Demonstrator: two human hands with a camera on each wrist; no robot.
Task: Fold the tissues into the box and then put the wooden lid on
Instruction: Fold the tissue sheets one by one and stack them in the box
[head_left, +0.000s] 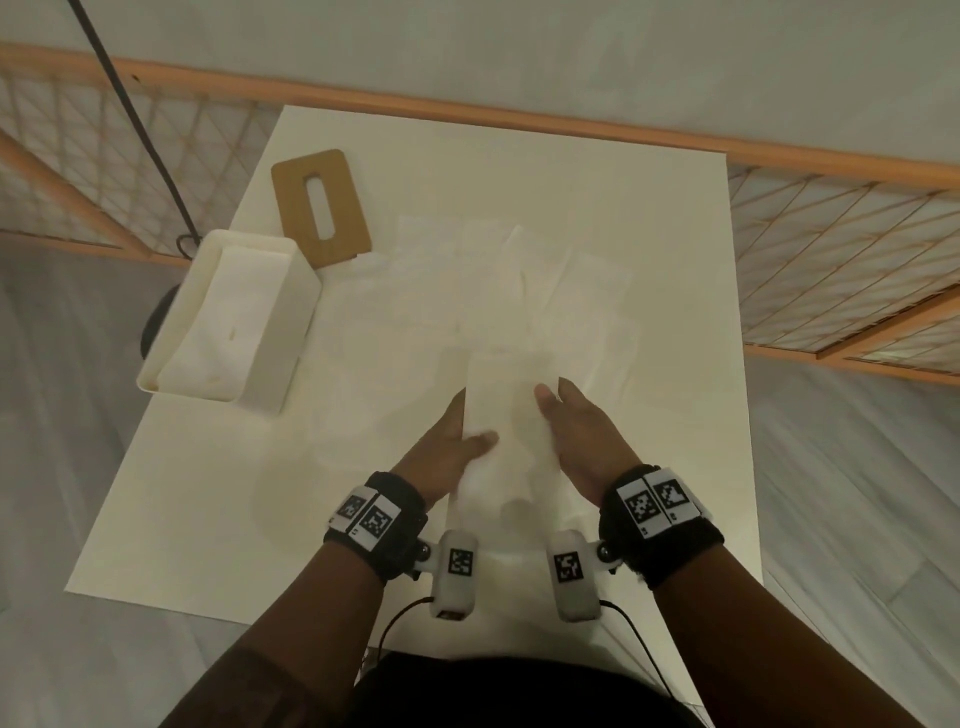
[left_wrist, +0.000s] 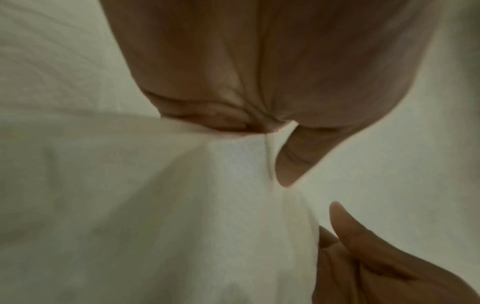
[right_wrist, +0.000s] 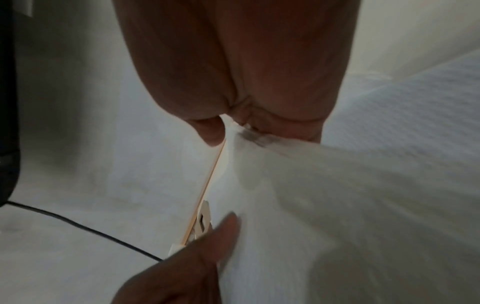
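We saw dim, warm, even light with no glare. On the desk (head_left: 675, 260) the white tissues (head_left: 519, 291) were washed out, their edges barely separable, and only faint soft shadows lay under the hands (head_left: 519, 441). The head view bent straight lines toward its edges. Both wrist views were smeared by motion blur, the close palms out of focus.

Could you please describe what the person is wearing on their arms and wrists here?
Each wrist carries a black fabric band topped with white tags printed with black square codes. A small white rounded camera pod, also bearing a code tag, hangs from each band on a ball joint, trailing a thin black cable. The forearms are bare; the right band looks alike.
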